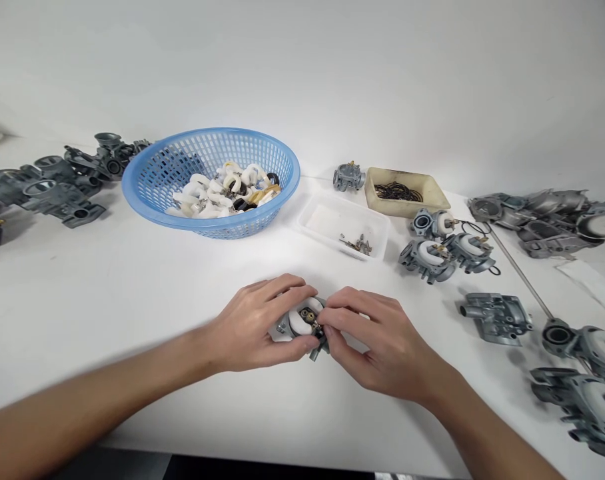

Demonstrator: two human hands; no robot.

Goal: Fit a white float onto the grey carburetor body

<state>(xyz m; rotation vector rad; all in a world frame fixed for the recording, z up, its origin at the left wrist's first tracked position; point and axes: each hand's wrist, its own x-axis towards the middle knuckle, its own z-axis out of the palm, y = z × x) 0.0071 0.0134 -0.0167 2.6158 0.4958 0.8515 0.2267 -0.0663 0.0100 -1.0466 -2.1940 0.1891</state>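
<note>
A grey metal carburetor body (pixel 281 328) rests on the white table in front of me, its open bowl side facing up. Inside it lies a white C-shaped float (pixel 297 324) around brass jets (pixel 309 315). My left hand (pixel 252 325) grips the body from the left, fingers over the far edge and thumb along the near one. From the right, my right hand (pixel 375 337) has thumb and fingertips pinched together at the float's hinge side. Whatever sits between those fingertips is hidden or too small to make out.
Behind my hands stand a blue basket (pixel 212 230) of floats, a clear tray (pixel 322 223) with small metal parts, and a cream box (pixel 407 208) of black rings. Carburetor bodies with floats (pixel 430 257) lie at right, near a thin rod (pixel 520 270). More bodies (pixel 65 197) sit at left.
</note>
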